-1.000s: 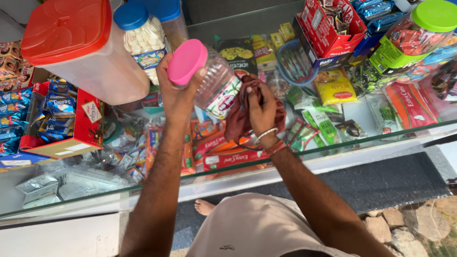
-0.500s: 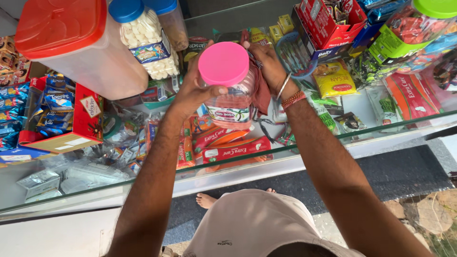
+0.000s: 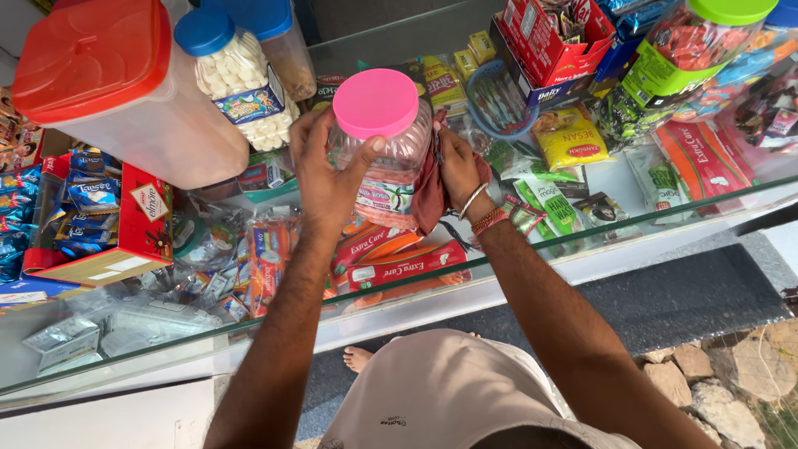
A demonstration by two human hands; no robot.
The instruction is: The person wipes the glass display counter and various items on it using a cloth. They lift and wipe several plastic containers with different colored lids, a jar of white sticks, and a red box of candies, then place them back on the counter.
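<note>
A person stands at a glass-topped bench [image 3: 582, 241] and holds a clear ribbed plastic jar with a round pink lid [image 3: 378, 133] above its middle. The left hand [image 3: 328, 170] wraps the jar's left side, its grip closed around the plastic wall with the thumb lying up near the pink lid. The right hand [image 3: 457, 166] presses a dark red cloth [image 3: 431, 195] against the jar's right side; its grip is folded over the cloth, pinching it to the jar. Thin metal bangles and a red thread band [image 3: 484, 214] sit on the right wrist. The jar stands roughly upright, its lid facing the camera, and a printed label wraps its lower part.

To the far left of the jar stands a large pale plastic tub with an orange-red lid [image 3: 108, 91], and just right of it a clear jar of white sweets with a blue lid [image 3: 237, 79]; the two are touching or nearly so. At the far right a clear jar with a green lid [image 3: 706, 41] holds red wrapped pieces, near a red cardboard box of packets [image 3: 549, 37].

Under the glass lie many small goods: long red cartons [image 3: 399, 266] just below the held jar, a yellow packet [image 3: 569, 137] to the right, and a red open carton of blue sachets [image 3: 100, 220] to the left. Beside the bench, near the person, a bare foot [image 3: 357, 357] shows on the dark floor, and rough stones [image 3: 731, 374] lie at the near right.
</note>
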